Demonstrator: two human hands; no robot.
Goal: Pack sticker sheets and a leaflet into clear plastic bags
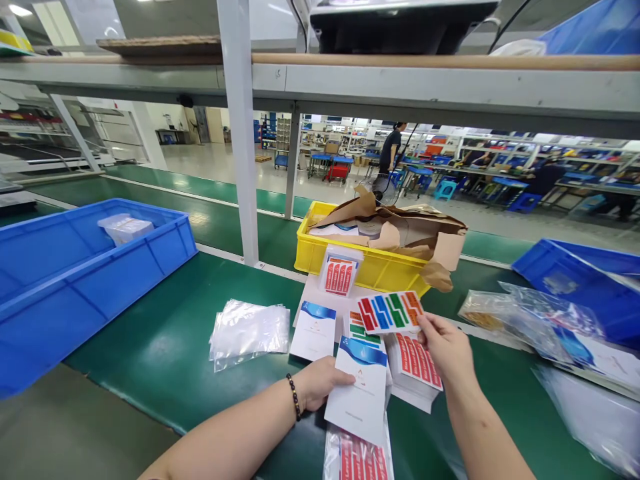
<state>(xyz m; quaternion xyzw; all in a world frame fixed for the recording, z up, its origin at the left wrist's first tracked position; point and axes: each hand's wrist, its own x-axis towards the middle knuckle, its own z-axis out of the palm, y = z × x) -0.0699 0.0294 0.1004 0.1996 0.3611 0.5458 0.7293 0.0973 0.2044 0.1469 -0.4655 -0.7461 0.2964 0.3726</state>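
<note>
My left hand (319, 385), with a beaded bracelet on its wrist, grips a white and blue booklet (357, 393) by its left edge, thumb on top. In my right hand (447, 350) a sticker sheet (391, 312) with red, blue, green and orange marks is pinched at its right end. Beneath that sheet lie more colored sticker sheets (364, 333), partly hidden. A stack of red-printed cards (415, 367) sits under my right hand. Left of the held booklet is a stack of booklets (314, 331). A clear bag with red-printed cards (357, 457) lies below the held booklet.
Clear plastic bags (250, 333) lie left on the green table (170, 333). A blue bin (100, 280) stands at left, a yellow crate (360, 260) with torn cardboard behind, a blue bin (580, 280) at right. Bagged items (540, 327) lie by it. A white post (240, 133) rises behind the table.
</note>
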